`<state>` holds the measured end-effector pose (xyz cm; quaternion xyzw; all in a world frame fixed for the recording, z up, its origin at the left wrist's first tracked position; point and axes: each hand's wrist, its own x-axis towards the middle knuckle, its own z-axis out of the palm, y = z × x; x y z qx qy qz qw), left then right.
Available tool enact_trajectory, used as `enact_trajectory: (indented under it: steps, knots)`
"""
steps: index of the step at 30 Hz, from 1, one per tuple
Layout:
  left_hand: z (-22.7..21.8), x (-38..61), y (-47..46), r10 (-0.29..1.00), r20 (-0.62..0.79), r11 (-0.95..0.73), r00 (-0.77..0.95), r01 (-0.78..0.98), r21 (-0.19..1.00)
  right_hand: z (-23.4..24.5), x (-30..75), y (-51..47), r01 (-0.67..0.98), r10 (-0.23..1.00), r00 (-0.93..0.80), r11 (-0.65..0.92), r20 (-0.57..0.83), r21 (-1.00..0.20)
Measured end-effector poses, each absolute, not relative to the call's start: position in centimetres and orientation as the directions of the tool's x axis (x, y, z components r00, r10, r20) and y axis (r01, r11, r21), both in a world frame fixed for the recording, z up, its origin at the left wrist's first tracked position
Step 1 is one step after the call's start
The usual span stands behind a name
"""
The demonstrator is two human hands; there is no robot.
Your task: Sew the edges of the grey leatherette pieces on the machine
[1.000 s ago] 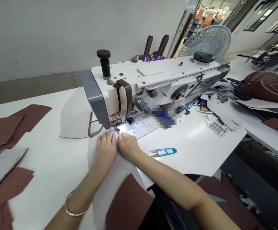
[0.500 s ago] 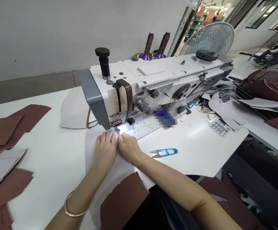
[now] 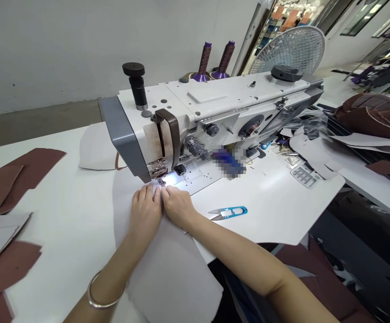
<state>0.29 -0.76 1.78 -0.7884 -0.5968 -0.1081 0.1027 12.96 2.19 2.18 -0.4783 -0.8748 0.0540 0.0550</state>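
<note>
My left hand (image 3: pixel 146 210) lies with its fingers stretched out on a pale grey fabric piece (image 3: pixel 174 269), just in front of the needle area of the sewing machine (image 3: pixel 211 101). Close beside it, my right hand (image 3: pixel 179 208) is closed, thumb and fingertips pressed together at the piece's right edge by the presser foot (image 3: pixel 162 182). What those fingertips pinch is hidden. The pale piece runs under both hands and hangs over the table's front edge. Blue-handled thread snips (image 3: pixel 229 212) lie to the right of my right hand.
Brown and pale cut pieces (image 3: pixel 9 269) are stacked at the left. Behind the machine head lies another pale piece (image 3: pixel 95 150). Two brown thread cones (image 3: pixel 204 60) and a fan (image 3: pixel 292 49) stand at the back. More brown pieces (image 3: pixel 366 116) sit on the right-hand table.
The brown face at the piece's near end no longer shows; its pale face now spreads there. Both hands keep nearly the same place by the needle. The view has shifted slightly.
</note>
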Motion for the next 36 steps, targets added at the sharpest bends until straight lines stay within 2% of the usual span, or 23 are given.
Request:
enact_trajectory:
  steps: [11,18,27,36]
  knots:
    - [1.6,-0.4,0.2,0.913,0.299,-0.281,0.278,0.959,-0.035,2.3,12.9,2.0,0.839,0.851,-0.523,0.525,0.055,-0.142]
    - [1.1,0.0,-0.2,0.872,0.387,-0.315,0.301,0.949,-0.029,2.3,12.8,2.0,0.839,0.852,-0.521,0.522,0.048,-0.151]
    - [0.6,-0.3,-0.1,0.856,0.417,-0.331,0.306,0.944,-0.014,2.3,12.8,2.1,0.846,0.859,-0.51,0.509,0.037,-0.161]
    - [0.7,-0.4,0.4,0.883,0.369,-0.326,0.289,0.945,0.039,2.3,12.8,2.2,0.857,0.872,-0.488,0.485,0.028,-0.176]
